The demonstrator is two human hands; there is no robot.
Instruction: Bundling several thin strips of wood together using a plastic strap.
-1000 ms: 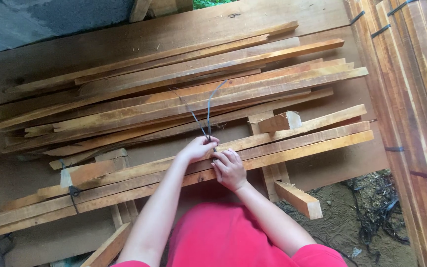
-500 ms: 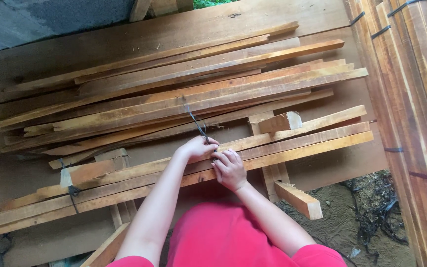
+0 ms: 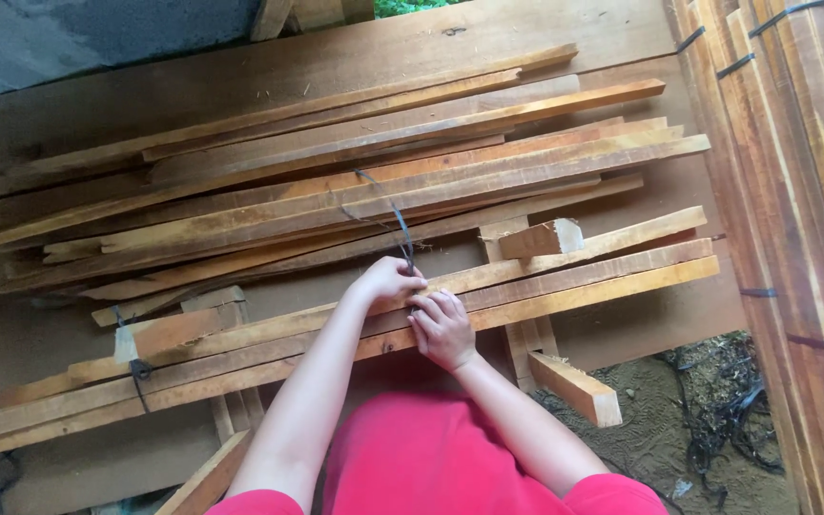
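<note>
Both hands meet over a bundle of long wooden slats (image 3: 565,272) that lies across a brown board platform (image 3: 679,315), its long axis running from the lower left up toward the right edge. The left hand (image 3: 388,283) is clenched around a dark thin strap (image 3: 395,217), gripping it right where it leaves the top of the bundle. From there the loose ends of the strap rise and curl away from the person, over the larger pile of slats (image 3: 336,181) lying behind. The right hand (image 3: 442,327) sits just beside the left, touching it, with its fingers curled down on the slats at the foot of the strap; whether it pinches the strap itself I cannot tell. The strap crosses the bundle at about its middle, square to its length. Further left on the same bundle another dark tie (image 3: 137,367) already wraps the slats. The left hand is the nearer one to the free ends.
</note>
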